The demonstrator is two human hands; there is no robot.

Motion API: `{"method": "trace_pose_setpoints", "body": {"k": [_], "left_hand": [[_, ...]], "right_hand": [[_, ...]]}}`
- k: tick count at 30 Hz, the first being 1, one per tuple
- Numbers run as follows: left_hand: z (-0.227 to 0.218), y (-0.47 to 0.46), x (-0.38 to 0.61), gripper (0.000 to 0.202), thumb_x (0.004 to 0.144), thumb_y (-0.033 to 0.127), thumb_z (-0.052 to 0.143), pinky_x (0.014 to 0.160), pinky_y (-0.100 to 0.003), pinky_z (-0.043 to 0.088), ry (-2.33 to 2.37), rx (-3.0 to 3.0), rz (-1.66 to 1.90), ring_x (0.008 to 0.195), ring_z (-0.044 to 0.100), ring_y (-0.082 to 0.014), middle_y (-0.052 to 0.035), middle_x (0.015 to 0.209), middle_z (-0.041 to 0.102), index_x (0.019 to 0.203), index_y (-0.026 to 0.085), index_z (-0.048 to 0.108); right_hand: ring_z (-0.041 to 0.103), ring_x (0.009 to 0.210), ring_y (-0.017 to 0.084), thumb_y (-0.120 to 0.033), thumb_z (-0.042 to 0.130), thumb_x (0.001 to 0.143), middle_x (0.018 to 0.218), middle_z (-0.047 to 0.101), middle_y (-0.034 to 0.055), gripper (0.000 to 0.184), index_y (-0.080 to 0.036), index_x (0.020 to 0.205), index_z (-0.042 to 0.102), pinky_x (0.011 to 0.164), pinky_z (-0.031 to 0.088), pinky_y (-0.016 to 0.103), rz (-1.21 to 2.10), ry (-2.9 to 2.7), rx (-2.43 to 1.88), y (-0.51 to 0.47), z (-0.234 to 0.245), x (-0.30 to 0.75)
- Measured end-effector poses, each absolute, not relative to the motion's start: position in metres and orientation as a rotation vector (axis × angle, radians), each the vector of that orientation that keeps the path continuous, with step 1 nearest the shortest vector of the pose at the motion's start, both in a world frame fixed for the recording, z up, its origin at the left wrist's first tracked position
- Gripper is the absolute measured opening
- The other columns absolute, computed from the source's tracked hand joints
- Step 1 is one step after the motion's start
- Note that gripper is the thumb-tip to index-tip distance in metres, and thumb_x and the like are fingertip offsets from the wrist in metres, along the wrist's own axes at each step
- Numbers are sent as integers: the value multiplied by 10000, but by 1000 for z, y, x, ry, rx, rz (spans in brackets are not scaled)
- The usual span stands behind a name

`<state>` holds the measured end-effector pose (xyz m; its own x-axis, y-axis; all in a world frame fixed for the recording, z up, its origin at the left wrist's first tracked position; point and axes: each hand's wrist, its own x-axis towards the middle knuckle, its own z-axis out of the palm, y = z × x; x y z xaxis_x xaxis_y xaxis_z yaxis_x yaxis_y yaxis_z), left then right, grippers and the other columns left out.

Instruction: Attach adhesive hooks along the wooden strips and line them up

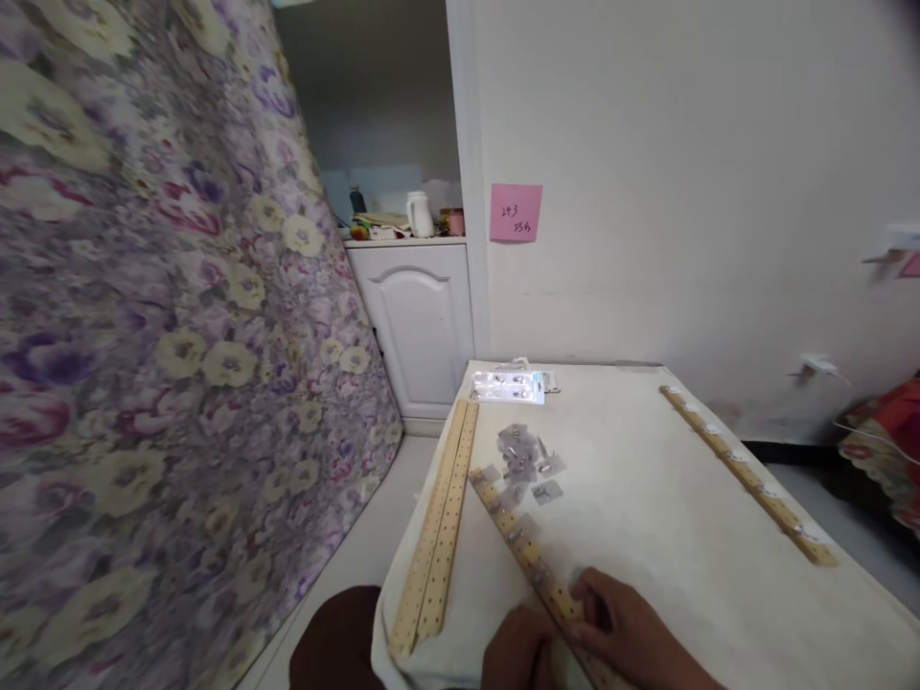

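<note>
A wooden strip with rows of holes [514,539] runs diagonally along the table toward me, with small clear plastic packets and metal bits on it. My left hand [517,650] is curled against the near left edge of this strip, closed on it. On the other side, my right hand [622,618] has its fingers bent together over the strip; whatever they pinch is too small or hidden to name. Beyond the strip's far end lies a pile of clear packets with small metal hardware [517,452]. One separate packet [547,492] rests nearer me.
Two more perforated wooden strips [447,513] lie along the left of the white-covered table [647,460]. Another strip with white pieces [744,470] lies along the right edge. A clear blister pack [507,386] is at the back. A floral curtain [179,383] hangs left.
</note>
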<state>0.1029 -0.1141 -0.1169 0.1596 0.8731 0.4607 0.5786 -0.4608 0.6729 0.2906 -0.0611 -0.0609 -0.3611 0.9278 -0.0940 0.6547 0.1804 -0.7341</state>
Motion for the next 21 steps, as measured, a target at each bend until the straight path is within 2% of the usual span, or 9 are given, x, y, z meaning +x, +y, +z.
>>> {"method": "trace_pose_setpoints", "body": {"k": [2, 5, 9, 12, 17, 21], "left_hand": [[-120, -113, 103, 191, 857, 171, 400, 646, -218, 473, 1428, 2110, 1225, 712, 581, -136, -16, 758, 638, 815, 230, 576], [-127, -110, 104, 196, 846, 149, 393, 640, -214, 474, 1429, 2149, 1274, 691, 578, -133, -10, 734, 630, 807, 233, 565], [-128, -105, 104, 170, 825, 143, 399, 577, -192, 454, 1358, 2241, 1366, 644, 568, -125, 4, 688, 609, 815, 237, 541], [-120, -105, 103, 153, 820, 141, 410, 546, -184, 443, 1365, 2280, 1357, 631, 569, -123, 6, 673, 604, 817, 235, 531], [-103, -107, 103, 183, 826, 102, 415, 597, -189, 472, 1347, 2309, 1263, 679, 590, -125, -9, 749, 636, 876, 234, 532], [-91, -110, 107, 153, 847, 113, 424, 622, -197, 473, 1385, 2272, 1219, 693, 583, -126, -13, 747, 618, 861, 224, 528]], "right_hand": [[540, 616, 147, -296, 524, 770, 641, 579, -27, 92, -205, 758, 534, 580, 380, 240, 1031, -2047, -1396, -36, -62, 301], [537, 638, 161, -331, 483, 803, 645, 564, -15, 168, -199, 722, 545, 605, 397, 255, 867, -1955, -1413, 10, -63, 305], [562, 722, 179, -329, 510, 789, 764, 590, 6, 197, -203, 906, 605, 669, 400, 273, 726, -1851, -1526, 58, -68, 286], [554, 722, 183, -344, 580, 741, 818, 575, 14, 251, -221, 955, 625, 634, 363, 273, 694, -1807, -1592, 70, -74, 268], [559, 759, 181, -334, 629, 680, 858, 574, -4, 216, -251, 879, 619, 627, 338, 261, 718, -1718, -1604, 67, -79, 261], [564, 711, 172, -334, 607, 670, 759, 605, -18, 133, -228, 741, 569, 618, 361, 259, 841, -1639, -1530, 67, -78, 268]]}}
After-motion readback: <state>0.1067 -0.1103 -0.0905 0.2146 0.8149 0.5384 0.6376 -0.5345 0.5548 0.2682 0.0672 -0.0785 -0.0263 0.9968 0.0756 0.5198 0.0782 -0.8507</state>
